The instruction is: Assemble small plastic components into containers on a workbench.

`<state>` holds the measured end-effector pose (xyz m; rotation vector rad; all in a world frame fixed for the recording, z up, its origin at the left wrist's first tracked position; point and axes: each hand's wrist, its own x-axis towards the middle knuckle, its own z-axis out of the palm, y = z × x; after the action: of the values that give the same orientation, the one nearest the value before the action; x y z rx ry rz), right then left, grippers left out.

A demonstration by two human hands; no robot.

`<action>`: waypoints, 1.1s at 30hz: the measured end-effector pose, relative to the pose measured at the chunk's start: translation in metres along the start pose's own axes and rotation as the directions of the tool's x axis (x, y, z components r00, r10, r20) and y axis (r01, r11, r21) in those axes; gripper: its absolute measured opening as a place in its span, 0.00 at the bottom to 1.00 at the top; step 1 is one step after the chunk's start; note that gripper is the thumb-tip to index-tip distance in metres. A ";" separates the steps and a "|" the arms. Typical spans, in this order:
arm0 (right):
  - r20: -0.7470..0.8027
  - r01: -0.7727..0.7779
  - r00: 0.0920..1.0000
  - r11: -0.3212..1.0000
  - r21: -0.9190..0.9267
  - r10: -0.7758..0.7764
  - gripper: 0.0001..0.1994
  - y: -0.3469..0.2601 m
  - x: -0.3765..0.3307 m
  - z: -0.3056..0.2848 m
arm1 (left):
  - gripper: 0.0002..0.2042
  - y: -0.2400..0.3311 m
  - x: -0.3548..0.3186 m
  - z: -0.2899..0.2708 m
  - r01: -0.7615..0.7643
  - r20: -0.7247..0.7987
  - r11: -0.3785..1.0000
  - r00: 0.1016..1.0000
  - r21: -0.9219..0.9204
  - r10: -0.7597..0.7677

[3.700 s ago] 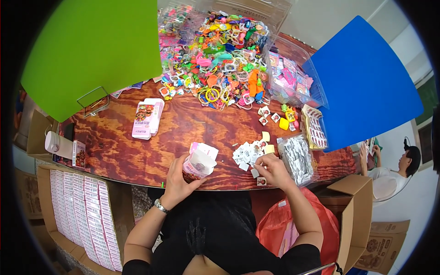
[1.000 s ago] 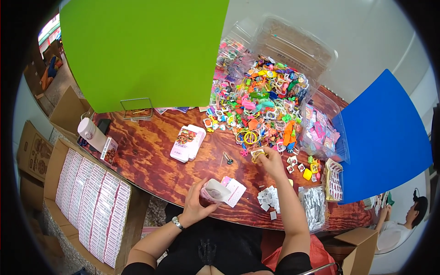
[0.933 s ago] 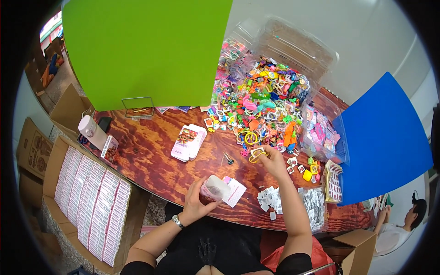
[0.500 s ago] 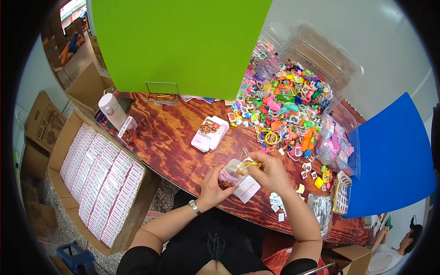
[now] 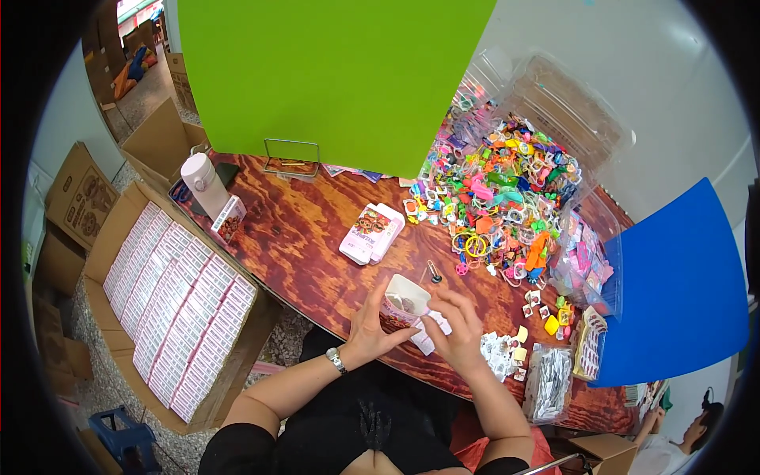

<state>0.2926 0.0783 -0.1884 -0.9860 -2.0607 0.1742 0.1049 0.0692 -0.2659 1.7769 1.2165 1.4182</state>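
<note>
The left hand (image 5: 367, 329) is gripping an open box (image 5: 397, 311); the right hand (image 5: 457, 332) is sitting at its rim, its closure being indiscernible.

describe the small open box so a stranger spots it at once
Find the red wooden table, then its near side. There the left hand grips a small pink box. Unlike the pink cartons lying farther back, its top gapes open.
</note>
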 end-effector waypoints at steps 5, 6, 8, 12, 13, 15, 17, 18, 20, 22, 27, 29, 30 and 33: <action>-0.013 -0.135 0.990 0.982 0.129 0.138 0.14 -0.005 -0.014 0.019 | 0.47 -0.004 0.000 -0.003 -0.123 0.000 0.992 0.992 0.019 0.123; -0.010 -0.131 0.991 0.977 0.165 0.134 0.12 -0.008 -0.011 0.018 | 0.47 -0.008 0.000 -0.004 -0.123 0.001 0.992 0.992 0.021 0.123; 0.035 -0.143 0.990 0.971 0.190 0.139 0.12 -0.007 -0.014 0.014 | 0.42 -0.014 -0.001 -0.007 -0.169 0.094 0.985 0.981 -0.030 0.171; 0.024 -0.212 0.977 0.958 0.192 0.211 0.14 -0.015 -0.012 0.012 | 0.38 -0.016 0.001 -0.009 -0.209 0.096 0.978 0.973 -0.022 0.210; 0.024 -0.212 0.977 0.958 0.193 0.211 0.14 -0.015 -0.014 0.013 | 0.39 -0.015 0.001 -0.009 -0.204 0.096 0.979 0.974 -0.012 0.204; 0.042 -0.357 0.933 0.907 0.225 0.357 0.15 -0.015 -0.020 0.018 | 0.39 -0.012 0.002 -0.011 -0.201 0.099 0.980 0.975 -0.001 0.200; 0.008 -0.192 0.981 0.969 0.153 0.193 0.16 -0.010 -0.017 0.017 | 0.40 -0.008 0.002 -0.012 -0.160 0.097 0.987 0.983 0.011 0.158; -0.011 -0.020 1.000 0.997 0.074 0.021 0.16 -0.008 -0.016 0.017 | 0.40 -0.006 0.001 -0.011 -0.160 0.097 0.987 0.983 0.012 0.159; 0.001 -0.021 1.000 0.996 0.083 0.021 0.16 -0.010 -0.015 0.016 | 0.42 -0.004 -0.002 -0.010 -0.140 0.084 0.990 0.987 0.024 0.137; 0.015 -0.020 1.000 0.995 0.093 0.019 0.16 -0.015 -0.012 0.012 | 0.43 -0.007 -0.005 -0.010 -0.146 0.088 0.988 0.986 0.046 0.141; 0.104 -0.188 0.981 0.949 0.252 0.167 0.14 -0.013 -0.003 0.006 | 0.44 -0.005 -0.003 -0.012 -0.236 0.082 0.966 0.970 0.106 0.228; 0.156 -0.282 0.956 0.920 0.272 0.247 0.13 -0.018 0.003 0.002 | 0.45 -0.007 -0.004 -0.011 -0.212 0.102 0.972 0.974 0.103 0.202; 0.211 -0.375 0.922 0.882 0.286 0.324 0.13 -0.022 0.006 0.001 | 0.45 -0.008 -0.004 -0.011 -0.213 0.101 0.972 0.974 0.104 0.202; 0.167 -0.323 0.942 0.923 0.210 0.291 0.13 -0.025 0.007 0.004 | 0.44 -0.010 -0.004 -0.011 -0.208 0.103 0.974 0.975 0.094 0.199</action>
<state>0.2721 0.0675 -0.1758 -1.1694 -1.9351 0.6504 0.0913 0.0682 -0.2729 2.0663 1.1036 1.3868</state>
